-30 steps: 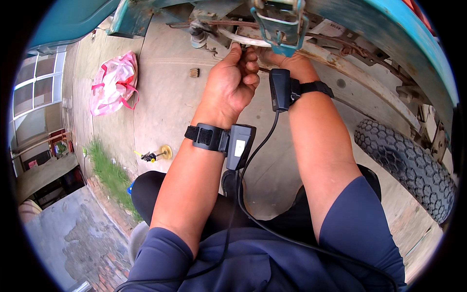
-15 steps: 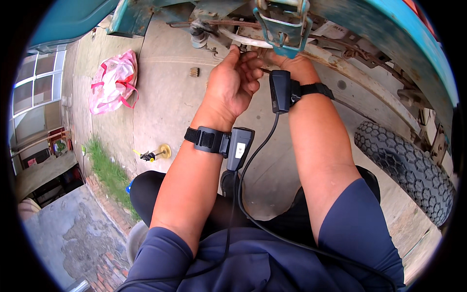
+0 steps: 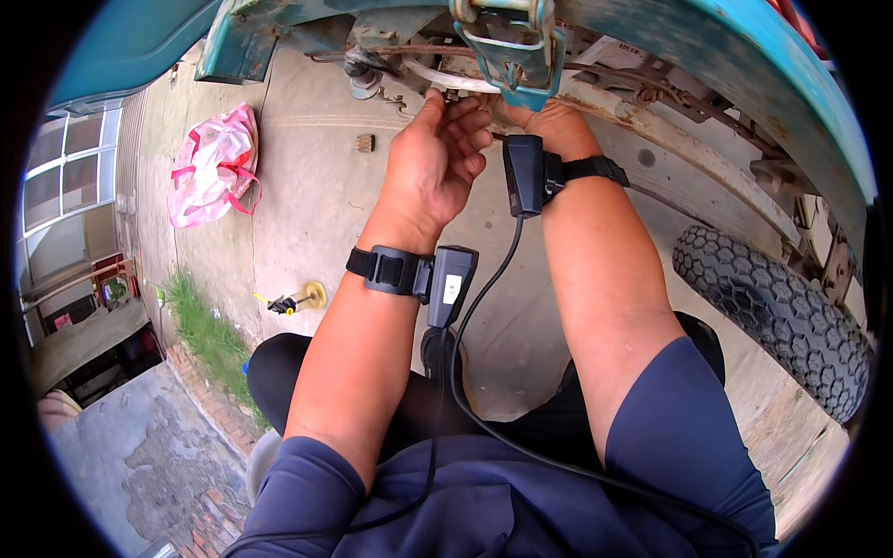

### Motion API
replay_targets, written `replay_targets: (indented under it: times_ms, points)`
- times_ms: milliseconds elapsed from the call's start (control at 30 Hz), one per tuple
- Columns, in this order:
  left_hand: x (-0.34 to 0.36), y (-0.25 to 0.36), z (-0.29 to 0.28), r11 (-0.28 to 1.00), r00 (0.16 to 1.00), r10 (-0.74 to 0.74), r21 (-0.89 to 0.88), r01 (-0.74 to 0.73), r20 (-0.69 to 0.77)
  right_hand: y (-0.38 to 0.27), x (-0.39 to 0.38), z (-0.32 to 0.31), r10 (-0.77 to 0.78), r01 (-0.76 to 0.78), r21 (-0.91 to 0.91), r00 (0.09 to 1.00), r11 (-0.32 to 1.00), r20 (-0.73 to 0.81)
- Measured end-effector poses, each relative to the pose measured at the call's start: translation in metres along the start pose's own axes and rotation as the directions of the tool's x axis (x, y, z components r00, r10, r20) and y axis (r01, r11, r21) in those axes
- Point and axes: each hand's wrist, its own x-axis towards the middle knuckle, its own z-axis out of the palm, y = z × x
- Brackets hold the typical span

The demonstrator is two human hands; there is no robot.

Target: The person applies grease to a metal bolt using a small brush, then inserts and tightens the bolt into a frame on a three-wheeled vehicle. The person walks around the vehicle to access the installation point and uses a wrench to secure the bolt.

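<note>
My left hand reaches up under a teal vehicle frame, palm turned to the right and fingers curled toward the thumb. Its thumb and fingertips close around a small dark fitting below a pale curved bar; what exactly they grip is too small to make out. Just to the right, my right hand is raised behind a teal metal latch bracket, back of the hand toward me. The bracket and a black wrist device hide its fingers. Both hands are close together.
A rusty beam runs along the underside toward a knobbly tire at right. On the concrete lie a pink and white bag, a small brownish block and a yellow round-ended tool. Black cables hang from my wrists.
The view has shifted slightly, so the bracket and both hands sit a little further left. Both hands keep nearly the same pose at the underside; the left fingers have shifted slightly.
</note>
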Motion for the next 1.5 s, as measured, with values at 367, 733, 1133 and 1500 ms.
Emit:
replay_targets:
  times_ms: [367,733,1133,1500]
  points:
    - [0.004,-0.003,0.004,0.996,0.996,0.089,0.016,-0.089,-0.003,0.001,0.000,-0.002,-0.001,0.001,-0.052,1.000,0.999,-0.017]
    - [0.005,-0.005,-0.001,0.997,0.997,0.080,0.018,-0.080,-0.012,-0.007,-0.006,-0.001,0.017,-0.019,-0.109,1.000,0.994,-0.024]
    - [0.004,-0.007,0.005,0.955,0.970,0.224,0.217,-0.201,-0.091,0.029,0.014,-0.010,-0.059,0.058,-0.147,0.998,0.987,-0.006]
    - [0.012,-0.014,0.008,0.812,0.890,0.446,0.458,-0.361,-0.090,-0.016,-0.011,0.008,0.003,0.001,0.051,0.997,0.999,-0.076]
